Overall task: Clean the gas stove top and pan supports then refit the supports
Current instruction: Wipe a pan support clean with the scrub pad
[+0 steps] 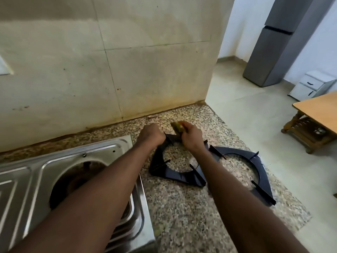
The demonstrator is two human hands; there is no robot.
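At the near left edge of the counter [182, 212], the steel stove top [76, 156] is lying with its burner opening bare, no support sitting on it yet. Further in, two dark pan supports are resting on the speckled stone. The right-hand support [255, 158] is lying flat by the counter's right edge with nothing touching it, and the middle support [175, 175] is sitting just left of it, their corners almost meeting.

At the middle support's far corner, the left hand [151, 135] is gripping the frame with fingers curled round it, steadying it. The right hand [192, 136] is clamping a yellow-green sponge [177, 126] and pressing it against the same corner (whether that corner is lifted off the stone I cannot tell).

So the step in hand appears to be scrubbing the supports, with refitting some way off. The next move is probably calling for working the sponge along the remaining arms, then taking up the other support.

Behind the hands the stained tiled wall [127, 70] is meeting the counter's back edge. Beyond the counter's right end, a grey fridge [273, 42] and a wooden table [317, 106] are standing on the floor.
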